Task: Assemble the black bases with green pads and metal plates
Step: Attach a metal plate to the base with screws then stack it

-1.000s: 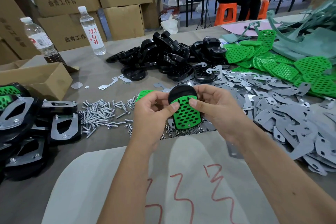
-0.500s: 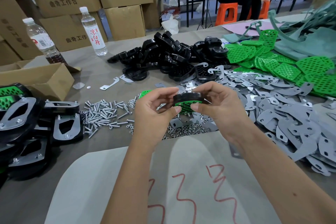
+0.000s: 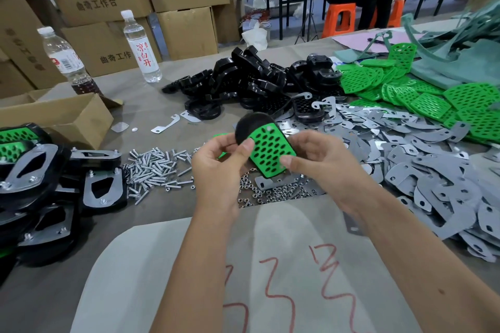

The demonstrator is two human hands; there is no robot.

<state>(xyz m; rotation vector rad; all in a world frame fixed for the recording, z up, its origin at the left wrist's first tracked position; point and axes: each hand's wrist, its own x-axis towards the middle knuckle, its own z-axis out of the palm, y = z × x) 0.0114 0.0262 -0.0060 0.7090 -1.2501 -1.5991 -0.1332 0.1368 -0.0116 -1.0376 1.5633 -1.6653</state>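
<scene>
1. Both hands are up over the middle of the table with one piece between them: my left hand pinches the left side of the black base, thumb across the green pad, and my right hand pinches the pad's lower right corner, so both are clamped on the same part
2. The pad sits on the base's face, holes toward me, with the black dome poking out above its top edge. Whether it's fully seated all round, I can't tell from here
3. To do this bit well I'd run the thumbs along the pad edges and press evenly so no corner lifts, and line up the small hole near the pad's top with the base before anything else goes on
4. Next bits are handy: metal plates heaped along the right side, screws left of my hands, nuts just below them
5. Spare bases are piled toward the far edge, loose pads at the far right, finished units stacked at the left edge
6. I'd keep the grip on the rim, not the pad face, or it may slide off line
</scene>
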